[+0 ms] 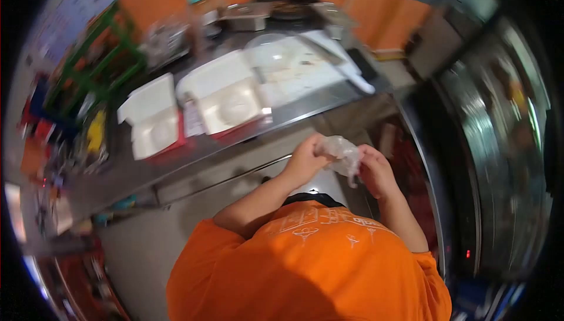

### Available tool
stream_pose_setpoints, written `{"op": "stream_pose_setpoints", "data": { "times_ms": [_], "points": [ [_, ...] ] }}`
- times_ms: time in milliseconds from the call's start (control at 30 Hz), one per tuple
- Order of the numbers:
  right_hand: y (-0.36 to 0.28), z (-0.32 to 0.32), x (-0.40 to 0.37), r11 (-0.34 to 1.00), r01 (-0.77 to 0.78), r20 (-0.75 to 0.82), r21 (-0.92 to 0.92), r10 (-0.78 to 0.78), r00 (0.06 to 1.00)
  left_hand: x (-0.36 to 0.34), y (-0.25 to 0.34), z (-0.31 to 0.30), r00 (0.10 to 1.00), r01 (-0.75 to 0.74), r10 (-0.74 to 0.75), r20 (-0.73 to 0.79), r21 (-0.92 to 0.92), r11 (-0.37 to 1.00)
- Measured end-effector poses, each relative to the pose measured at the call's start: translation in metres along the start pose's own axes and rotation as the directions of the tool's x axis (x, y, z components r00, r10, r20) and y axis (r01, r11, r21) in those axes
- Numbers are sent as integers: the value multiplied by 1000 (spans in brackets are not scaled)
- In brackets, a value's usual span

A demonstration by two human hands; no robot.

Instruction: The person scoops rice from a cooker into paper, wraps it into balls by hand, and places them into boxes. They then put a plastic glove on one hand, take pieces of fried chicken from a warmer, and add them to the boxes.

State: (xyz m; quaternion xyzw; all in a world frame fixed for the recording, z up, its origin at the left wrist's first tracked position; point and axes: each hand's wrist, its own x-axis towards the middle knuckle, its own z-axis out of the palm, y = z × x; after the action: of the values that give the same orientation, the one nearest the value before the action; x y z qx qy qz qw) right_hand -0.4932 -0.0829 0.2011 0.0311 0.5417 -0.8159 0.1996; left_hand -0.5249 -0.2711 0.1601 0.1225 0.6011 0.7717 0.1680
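In front of my body, away from the worktop's edge, a crumpled, see-through plastic bag (342,151) is stretched between both hands. My left hand (305,157) is closed, pinching its left side between thumb and fingers. Closed on the opposite side is my right hand (377,171), with its fingertips gathered at the plastic. What lies inside the bag, if anything, I cannot make out. Two open takeaway boxes, one on the left (154,134) and one on the right (228,107), stand on the worktop beyond my left hand, lids folded back.
The steel worktop (299,111) carries a white cutting board (294,77), a knife (320,47), a clear bowl (267,53) and a dark phone-like slab (362,64). Bottles with teal caps (202,9) and a green crate (100,62) stand behind. A glass-fronted cabinet (487,127) is at right.
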Motion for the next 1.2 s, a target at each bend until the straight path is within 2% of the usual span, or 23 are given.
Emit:
{"op": "stream_pose_setpoints", "data": {
  "times_ms": [33, 67, 133, 200, 233, 267, 333, 367, 433, 533, 600, 700, 733, 767, 833, 900, 933, 967, 1000, 1033, 1100, 1133, 1200],
  "points": [
    [-4, -18, -26, 995, 26, -56, 93, -21, 998, 4, -5, 18, 999, -33, 34, -13, 66, 997],
    [-2, -29, -49, 997, 74, -98, 15, -72, 993, 9, -11, 39, 997, -71, 73, -13, 126, 990],
    [2, -46, -88, 957, 196, -109, -212, -222, 969, 11, -6, 87, 993, -115, 109, 47, 143, 983],
    [5, -61, -128, 821, 151, -323, -550, -376, 868, 11, -8, 136, 974, -193, 164, 157, 192, 962],
    [5, -68, -147, 735, 74, -422, -674, -465, 778, 8, -9, 159, 959, -237, 194, 207, 210, 948],
    [10, -79, -163, 730, 82, -532, -678, -565, 631, 3, -12, 180, 926, -313, 230, 299, 268, 911],
    [2, -83, -201, 715, 16, -682, -698, -672, 289, -16, -21, 225, 861, -362, 285, 420, 115, 925],
    [1, -84, -218, 673, 21, -667, -739, -736, 117, -28, -27, 241, 827, -370, 311, 468, 38, 928],
    [11, -102, -247, 600, 78, -605, -796, -789, -106, -51, -39, 269, 693, -498, 428, 580, -44, 866],
    [24, -113, -279, 513, 27, -499, -858, -819, -283, -60, -50, 300, 584, -616, 541, 605, -104, 781],
    [31, -107, -293, 478, -41, -454, -877, -854, -253, -59, -42, 312, 571, -667, 545, 614, -41, 744],
    [35, -91, -306, 395, -91, -375, -914, -909, -184, -36, -45, 330, 450, -786, 619, 644, -44, 617],
    [35, -86, -310, 359, -98, -344, -928, -928, -145, -28, -43, 338, 525, -753, 619, 584, -21, 658],
    [35, -85, -314, 315, -106, -304, -943, -947, -105, -15, -44, 344, 528, -768, 646, 552, -14, 640],
    [41, -83, -314, 133, -336, -185, -932, -974, 130, 10, -59, 366, 793, -435, 465, 394, -169, 885],
    [41, -79, -309, 40, -438, -143, -898, -968, 205, 14, -62, 383, 826, 25, 103, 554, -217, 976],
    [43, -82, -308, 48, -492, -160, -869, -969, 189, 13, -63, 387, 774, 263, -83, 627, -199, 944],
    [45, -88, -308, 51, -544, -173, -838, -969, 176, 15, -69, 381, 540, 616, -358, 761, -68, 785],
    [46, -95, -310, 48, -595, -179, -803, -970, 163, 20, -78, 368, 205, 851, -528, 824, 116, 511],
    [48, -100, -312, 77, -610, -220, -789, -962, 163, 23, -87, 358, -171, 929, -568, 805, 323, 179],
    [53, -106, -309, 144, -633, -298, -761, -944, 144, 13, -105, 342, -237, 936, -454, 859, 327, 131],
    [56, -106, -302, 215, -586, -359, -781, -923, 140, 12, -87, 345, -99, 961, -338, 936, 178, 211],
    [60, -103, -283, 343, -484, -462, -805, -875, 148, 7, -60, 368, 242, 913, -402, 883, -67, 404]
  ]
}}
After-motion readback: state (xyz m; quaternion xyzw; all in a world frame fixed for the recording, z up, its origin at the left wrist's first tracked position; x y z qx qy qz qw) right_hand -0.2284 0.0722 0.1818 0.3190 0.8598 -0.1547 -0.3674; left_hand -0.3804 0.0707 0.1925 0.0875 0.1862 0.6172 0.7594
